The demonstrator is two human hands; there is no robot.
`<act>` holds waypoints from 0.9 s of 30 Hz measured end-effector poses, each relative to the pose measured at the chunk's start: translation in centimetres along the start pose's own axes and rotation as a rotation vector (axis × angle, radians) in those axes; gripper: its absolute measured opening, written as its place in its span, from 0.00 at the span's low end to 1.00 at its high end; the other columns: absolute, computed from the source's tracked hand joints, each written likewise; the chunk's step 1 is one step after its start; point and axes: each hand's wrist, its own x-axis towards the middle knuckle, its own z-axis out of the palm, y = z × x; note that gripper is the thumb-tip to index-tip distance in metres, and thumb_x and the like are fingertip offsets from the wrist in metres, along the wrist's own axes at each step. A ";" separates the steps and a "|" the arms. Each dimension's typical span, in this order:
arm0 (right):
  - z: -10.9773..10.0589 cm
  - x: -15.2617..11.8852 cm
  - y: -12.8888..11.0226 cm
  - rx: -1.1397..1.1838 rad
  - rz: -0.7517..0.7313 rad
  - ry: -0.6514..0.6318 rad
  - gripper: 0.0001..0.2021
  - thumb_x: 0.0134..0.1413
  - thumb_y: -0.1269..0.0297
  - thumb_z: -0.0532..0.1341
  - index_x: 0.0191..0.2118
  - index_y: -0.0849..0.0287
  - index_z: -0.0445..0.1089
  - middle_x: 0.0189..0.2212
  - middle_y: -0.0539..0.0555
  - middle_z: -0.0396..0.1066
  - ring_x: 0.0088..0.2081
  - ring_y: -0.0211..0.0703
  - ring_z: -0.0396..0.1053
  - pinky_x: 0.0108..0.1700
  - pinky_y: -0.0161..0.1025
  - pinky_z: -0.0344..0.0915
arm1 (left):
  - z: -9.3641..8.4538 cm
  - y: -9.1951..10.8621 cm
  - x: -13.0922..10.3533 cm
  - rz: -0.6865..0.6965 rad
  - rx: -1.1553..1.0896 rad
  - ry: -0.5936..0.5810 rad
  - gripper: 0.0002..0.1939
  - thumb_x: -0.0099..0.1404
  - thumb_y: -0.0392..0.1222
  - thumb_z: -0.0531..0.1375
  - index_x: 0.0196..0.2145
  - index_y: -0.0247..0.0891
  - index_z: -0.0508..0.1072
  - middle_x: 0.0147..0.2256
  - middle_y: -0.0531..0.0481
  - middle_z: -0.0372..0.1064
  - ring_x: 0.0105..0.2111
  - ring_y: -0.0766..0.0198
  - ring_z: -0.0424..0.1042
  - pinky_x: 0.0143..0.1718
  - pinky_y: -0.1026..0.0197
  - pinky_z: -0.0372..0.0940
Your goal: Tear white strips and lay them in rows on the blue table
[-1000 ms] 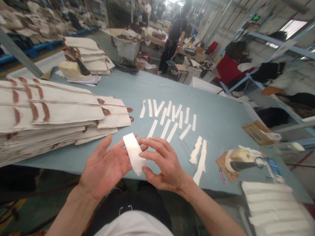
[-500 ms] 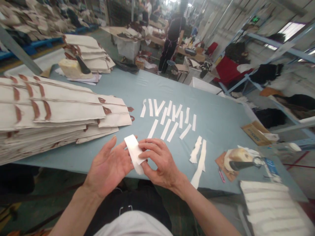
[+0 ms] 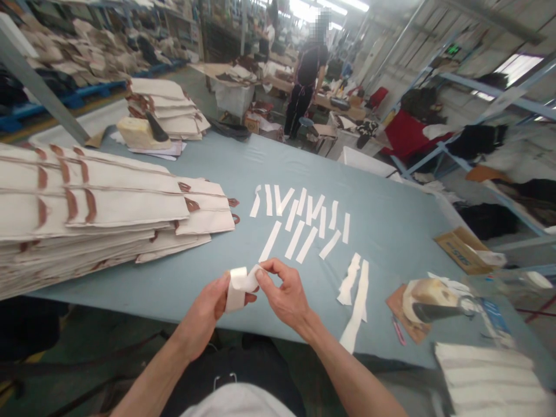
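Fingers of my left hand [image 3: 208, 310] and right hand [image 3: 284, 295] pinch the bent white paper strip [image 3: 240, 285] above the blue-grey cloth table's [image 3: 391, 214] near edge; tugging unevenly might tear it.

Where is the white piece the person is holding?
In the head view the white piece is low in the middle, pinched between the left hand and the right hand, over the near edge of the blue table, below the white strips.

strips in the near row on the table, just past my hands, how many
4 strips side by side on the table: leftmost, second, third, rightmost. None seems hidden.
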 end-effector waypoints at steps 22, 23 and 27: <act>-8.4 17.5 4.9 -0.063 0.084 0.077 0.13 0.61 0.51 0.57 0.33 0.55 0.65 0.19 0.44 0.67 0.23 0.38 0.70 0.31 0.35 0.68 | 0.9 -6.6 2.3 0.056 0.536 0.106 0.34 0.64 0.75 0.54 0.24 0.40 0.71 0.18 0.54 0.63 0.22 0.62 0.60 0.28 0.61 0.56; -9.1 18.5 5.1 -0.104 0.067 0.095 0.12 0.61 0.53 0.57 0.33 0.55 0.65 0.19 0.44 0.66 0.23 0.38 0.70 0.31 0.35 0.67 | 0.7 -7.2 2.1 0.038 0.517 0.116 0.34 0.64 0.75 0.54 0.25 0.40 0.72 0.18 0.55 0.63 0.21 0.63 0.60 0.27 0.61 0.56; -11.1 21.7 6.3 -0.259 0.019 0.157 0.09 0.61 0.60 0.57 0.30 0.55 0.65 0.18 0.44 0.66 0.24 0.39 0.68 0.34 0.36 0.62 | 0.5 -8.6 1.4 -0.041 0.449 0.167 0.32 0.63 0.75 0.56 0.31 0.39 0.75 0.16 0.56 0.64 0.20 0.63 0.61 0.25 0.62 0.57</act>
